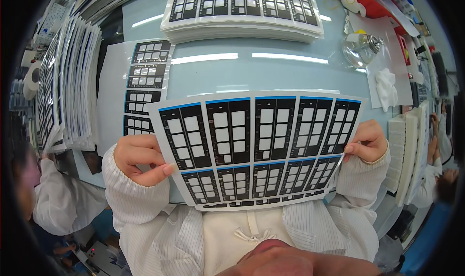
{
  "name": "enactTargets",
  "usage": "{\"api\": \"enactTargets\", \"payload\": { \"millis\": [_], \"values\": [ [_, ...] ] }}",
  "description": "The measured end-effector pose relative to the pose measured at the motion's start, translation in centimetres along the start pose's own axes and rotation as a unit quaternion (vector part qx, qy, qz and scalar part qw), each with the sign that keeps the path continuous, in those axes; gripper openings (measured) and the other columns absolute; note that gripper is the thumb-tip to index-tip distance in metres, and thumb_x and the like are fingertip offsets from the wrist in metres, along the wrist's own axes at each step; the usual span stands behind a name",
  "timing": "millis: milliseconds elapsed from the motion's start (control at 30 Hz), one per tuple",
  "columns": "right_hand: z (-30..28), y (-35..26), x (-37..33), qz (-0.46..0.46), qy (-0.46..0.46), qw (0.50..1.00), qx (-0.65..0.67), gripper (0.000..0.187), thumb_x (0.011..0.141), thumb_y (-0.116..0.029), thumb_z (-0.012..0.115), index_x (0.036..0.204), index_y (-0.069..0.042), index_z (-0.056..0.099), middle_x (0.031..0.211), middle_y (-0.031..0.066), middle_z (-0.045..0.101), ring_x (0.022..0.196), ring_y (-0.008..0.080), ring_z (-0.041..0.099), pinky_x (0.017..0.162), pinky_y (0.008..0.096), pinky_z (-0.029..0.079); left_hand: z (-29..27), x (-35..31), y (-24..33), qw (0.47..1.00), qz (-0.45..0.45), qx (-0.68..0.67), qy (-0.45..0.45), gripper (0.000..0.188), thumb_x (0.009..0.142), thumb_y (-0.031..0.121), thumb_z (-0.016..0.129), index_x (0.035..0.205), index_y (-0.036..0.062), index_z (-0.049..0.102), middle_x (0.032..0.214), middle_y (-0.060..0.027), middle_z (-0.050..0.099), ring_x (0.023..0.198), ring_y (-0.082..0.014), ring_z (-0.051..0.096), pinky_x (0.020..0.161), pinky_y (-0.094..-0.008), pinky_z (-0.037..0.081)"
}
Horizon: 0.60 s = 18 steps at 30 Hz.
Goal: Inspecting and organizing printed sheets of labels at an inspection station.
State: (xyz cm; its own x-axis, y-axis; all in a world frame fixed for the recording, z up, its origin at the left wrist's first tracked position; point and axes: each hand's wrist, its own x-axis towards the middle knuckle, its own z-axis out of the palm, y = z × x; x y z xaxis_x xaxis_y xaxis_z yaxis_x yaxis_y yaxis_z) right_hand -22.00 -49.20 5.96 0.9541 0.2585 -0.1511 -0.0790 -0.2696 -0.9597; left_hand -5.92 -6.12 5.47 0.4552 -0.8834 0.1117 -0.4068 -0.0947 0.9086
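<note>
Between my two hands, a printed sheet (254, 130) is held up and tilted toward me. It carries rows of black panels with white squares and blue top strips. My left hand (143, 161) pinches its left edge between thumb and fingers. At the right edge, my right hand (366, 141) is closed on it in the same way. A second sheet edge shows behind the top of the held one. Beyond it on the table lies a thick stack of similar sheets (242, 31). Partly behind my left hand, another printed sheet (145, 77) lies on white paper.
Tall stacks of sheets (72, 87) stand at the left, near a white roll (32, 80). A clear glass bottle with a metal top (361, 48) and a crumpled white cloth (385, 88) sit at the right. White blocks (404, 150) line the right edge. Other people sit on both sides.
</note>
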Motion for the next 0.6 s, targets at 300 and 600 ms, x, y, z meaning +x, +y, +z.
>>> {"api": "enactTargets", "payload": {
  "millis": [300, 600],
  "values": [
    [0.33, -0.24, -0.24, 0.005, 0.009, 1.0, 0.014, 0.014, 0.078, -0.005, 0.064, 0.068, 0.004, 0.066, 0.06, 0.0108, 0.063, 0.049, 0.0171, 0.06, 0.047, 0.0241, 0.044, -0.14, -0.08, -0.1, 1.0, 0.006, 0.0, -0.001, 0.009, 0.072, 0.004, 0.067, 0.068, -0.0039, 0.066, 0.069, -0.0109, 0.062, 0.047, -0.0132, 0.054, 0.042, -0.0225, 0.04],
    [0.18, 0.29, -0.19, -0.007, 0.009, 1.0, 0.02, 0.014, 0.077, -0.006, 0.064, 0.068, 0.004, 0.066, 0.06, 0.0096, 0.064, 0.049, 0.0165, 0.06, 0.048, 0.024, 0.044, 0.1, -0.01, 0.69, 1.0, -0.02, 0.005, 0.005, 0.01, 0.072, 0.005, 0.068, 0.068, -0.0033, 0.066, 0.066, -0.0093, 0.061, 0.047, -0.0128, 0.053, 0.042, -0.0224, 0.04]
  ]
}}
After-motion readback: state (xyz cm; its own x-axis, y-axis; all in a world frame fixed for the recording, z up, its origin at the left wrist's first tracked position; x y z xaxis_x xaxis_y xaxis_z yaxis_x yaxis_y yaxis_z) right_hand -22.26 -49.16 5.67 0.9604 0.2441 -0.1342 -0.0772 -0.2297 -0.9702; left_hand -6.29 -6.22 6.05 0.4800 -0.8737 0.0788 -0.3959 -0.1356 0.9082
